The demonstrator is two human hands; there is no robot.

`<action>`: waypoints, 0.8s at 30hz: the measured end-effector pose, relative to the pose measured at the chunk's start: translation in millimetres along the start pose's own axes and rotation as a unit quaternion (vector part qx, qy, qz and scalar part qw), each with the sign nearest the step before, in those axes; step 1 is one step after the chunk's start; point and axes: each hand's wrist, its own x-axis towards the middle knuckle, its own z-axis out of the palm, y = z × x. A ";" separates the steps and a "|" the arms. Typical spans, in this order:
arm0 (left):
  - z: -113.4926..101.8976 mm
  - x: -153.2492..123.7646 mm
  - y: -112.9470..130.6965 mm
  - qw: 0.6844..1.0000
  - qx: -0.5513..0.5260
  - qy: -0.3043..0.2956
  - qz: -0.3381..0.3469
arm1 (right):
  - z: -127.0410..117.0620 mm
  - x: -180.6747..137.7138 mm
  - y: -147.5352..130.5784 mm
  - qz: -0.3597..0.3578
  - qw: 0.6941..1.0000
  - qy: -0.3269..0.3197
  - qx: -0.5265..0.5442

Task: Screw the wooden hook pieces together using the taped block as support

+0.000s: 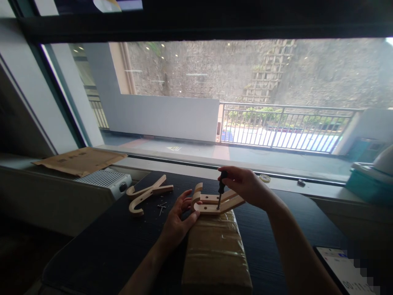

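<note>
My right hand (245,186) is closed round the dark handle of a small screwdriver (221,191), held upright with its tip on a pair of hooked wooden pieces (211,200). These pieces rest on top of a taped cardboard box (215,250). My left hand (179,219) steadies the hooked end of the wooden pieces, fingers curled against it. A second pair of hooked wooden pieces (147,193) lies to the left on the dark table (101,250), with a few loose screws (161,208) beside it.
A white ribbed appliance (106,180) and a flat cardboard sheet (80,160) sit at the left. A phone (344,270) lies at the lower right. A roll of tape (264,178) is on the window sill, a teal box (368,184) at far right.
</note>
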 end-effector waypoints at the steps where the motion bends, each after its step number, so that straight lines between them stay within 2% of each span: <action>1: 0.3 0.1 -0.6 1.000 0.001 0.002 0.004 | 0.0 0.2 0.3 0.001 1.000 -0.001 0.000; 8: 1.3 0.1 -3.1 1.000 -0.005 0.004 0.010 | 1.9 0.8 -0.3 0.002 1.000 0.019 -0.020; 15: 1.8 1.3 -3.6 1.000 -0.011 0.007 0.007 | 4.0 0.1 -7.3 -0.005 0.994 0.037 -0.105; 24: 2.9 -1.0 4.9 1.000 -0.001 0.009 -0.009 | 0.9 -1.2 -3.2 -0.018 0.999 0.006 -0.026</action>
